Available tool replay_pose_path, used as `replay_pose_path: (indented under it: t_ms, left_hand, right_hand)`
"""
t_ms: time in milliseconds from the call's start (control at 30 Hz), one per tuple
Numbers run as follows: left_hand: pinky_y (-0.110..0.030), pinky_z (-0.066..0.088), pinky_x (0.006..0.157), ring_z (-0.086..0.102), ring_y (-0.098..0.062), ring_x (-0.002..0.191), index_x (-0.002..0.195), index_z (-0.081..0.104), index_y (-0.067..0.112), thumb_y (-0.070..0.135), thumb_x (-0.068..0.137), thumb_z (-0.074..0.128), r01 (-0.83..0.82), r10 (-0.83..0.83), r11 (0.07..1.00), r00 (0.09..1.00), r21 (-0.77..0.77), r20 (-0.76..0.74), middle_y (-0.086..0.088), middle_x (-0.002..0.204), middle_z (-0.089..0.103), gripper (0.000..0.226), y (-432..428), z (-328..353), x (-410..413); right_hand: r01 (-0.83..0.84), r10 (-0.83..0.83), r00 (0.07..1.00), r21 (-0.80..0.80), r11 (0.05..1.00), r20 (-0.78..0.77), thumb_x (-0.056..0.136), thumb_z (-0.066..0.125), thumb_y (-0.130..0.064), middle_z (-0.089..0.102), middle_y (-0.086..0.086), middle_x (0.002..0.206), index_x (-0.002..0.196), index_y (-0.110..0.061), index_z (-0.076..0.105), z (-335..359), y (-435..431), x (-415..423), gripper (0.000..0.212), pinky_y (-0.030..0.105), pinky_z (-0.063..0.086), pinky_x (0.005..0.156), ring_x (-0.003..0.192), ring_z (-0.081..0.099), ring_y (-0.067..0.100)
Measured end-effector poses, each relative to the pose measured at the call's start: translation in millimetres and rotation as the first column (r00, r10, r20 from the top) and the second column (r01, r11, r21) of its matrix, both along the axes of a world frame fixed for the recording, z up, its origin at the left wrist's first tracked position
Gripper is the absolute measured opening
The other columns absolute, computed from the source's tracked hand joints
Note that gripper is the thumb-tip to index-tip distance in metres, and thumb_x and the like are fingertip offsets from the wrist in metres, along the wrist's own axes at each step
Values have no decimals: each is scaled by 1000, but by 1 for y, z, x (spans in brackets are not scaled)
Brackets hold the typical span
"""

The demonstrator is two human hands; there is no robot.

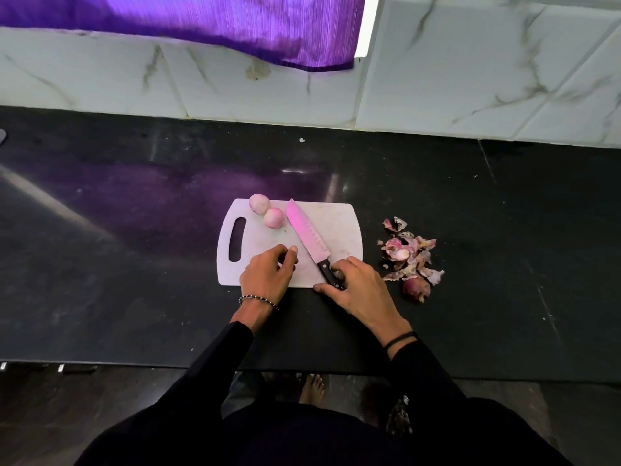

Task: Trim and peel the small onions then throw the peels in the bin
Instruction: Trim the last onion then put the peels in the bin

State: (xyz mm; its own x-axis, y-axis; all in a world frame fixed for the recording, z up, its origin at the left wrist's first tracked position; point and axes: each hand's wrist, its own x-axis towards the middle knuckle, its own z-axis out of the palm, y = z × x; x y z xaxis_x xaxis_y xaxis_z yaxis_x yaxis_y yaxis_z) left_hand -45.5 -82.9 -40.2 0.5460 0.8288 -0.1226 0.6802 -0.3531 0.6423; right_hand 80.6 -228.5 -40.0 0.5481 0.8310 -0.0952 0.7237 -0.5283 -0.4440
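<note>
At the near edge of the cutting board (339, 227), the right hand (359, 287) curls over the handle of the knife (307, 235), whose blade lies flat, likely between cuts. The left hand (268, 275) rests curled on the board; whether it pinches anything I cannot tell. Right of the board lies an unpeeled onion (416, 289), just beside the heaped peels (408, 253), probably gathered for binning. Two peeled onions (274, 217) sit at the far left corner, out of the blade's way.

We see a glossy black counter (134, 264) across the middle, white veined wall tiles (470, 79) behind it, a purple curtain (201, 25) at the upper left, a bright window strip (368, 25) beside it, and dark floor (100, 398) along the bottom.
</note>
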Motion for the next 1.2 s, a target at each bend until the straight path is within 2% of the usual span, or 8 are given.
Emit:
replay_pose_path:
  t_ms: [200,333,433,633,700,833,967,1200]
  left_hand:
    - [-35,46,64,55,-16,85,87,64,21,36,97,52,-11,-10,960,997,279,75,6,85,64,22,4,-9,-11]
    - [-41,49,91,61,-28,112,119,64,10,33,96,47,96,-111,902,994,421,11,-7,119,67,37,6,-26,-15]
    - [-44,32,114,43,-30,138,141,48,3,43,97,28,198,-165,913,979,356,-120,-16,146,48,63,-5,-37,-11]
    - [-33,-1,121,11,-17,151,154,21,12,50,98,8,524,-470,791,851,317,-235,-2,161,12,69,-26,-38,4]
    - [-32,0,121,13,-18,151,154,23,11,50,99,10,543,-491,765,840,347,-234,-4,161,15,69,-26,-38,10]
    - [-33,0,121,6,-26,151,154,13,2,54,93,1,331,-281,911,935,246,-217,-15,163,10,81,-19,-34,19]
    - [-35,4,122,7,-26,151,154,11,2,54,92,-3,332,-277,912,932,240,-235,-16,163,10,82,-16,-31,26]
    - [-34,4,122,8,-25,152,154,16,3,44,104,24,323,-276,919,936,226,-217,-15,163,11,65,-12,-30,34]
  right_hand:
    - [44,-37,995,64,997,-96,80,77,-37,63,-3,86,95,-17,75,7,-6,2,26,30,46,69,79,60,17]
    - [168,-162,986,212,963,-46,77,80,-32,63,-3,82,89,-13,75,5,-12,-2,23,32,54,67,71,60,14]
    - [225,-219,974,241,944,-51,79,81,-32,60,-5,81,91,-13,74,7,-13,-1,24,32,54,67,71,58,13]
    - [285,-276,958,289,914,-74,75,83,-30,60,-6,77,84,-15,73,5,-14,-3,20,36,54,66,68,59,14]
    - [284,-272,959,298,911,-82,75,83,-32,60,-7,76,81,-18,72,6,-15,-4,19,34,53,65,68,59,12]
    - [298,-285,954,314,902,-89,76,82,-31,60,-7,77,82,-17,72,8,-14,-2,18,30,51,64,69,58,9]
    - [281,-271,960,316,906,-75,76,82,-32,60,-7,78,83,-18,72,8,-13,-1,18,27,50,64,69,58,9]
    - [270,-260,963,318,909,-76,77,81,-33,60,-8,78,82,-18,72,8,-16,1,18,25,49,63,69,57,7]
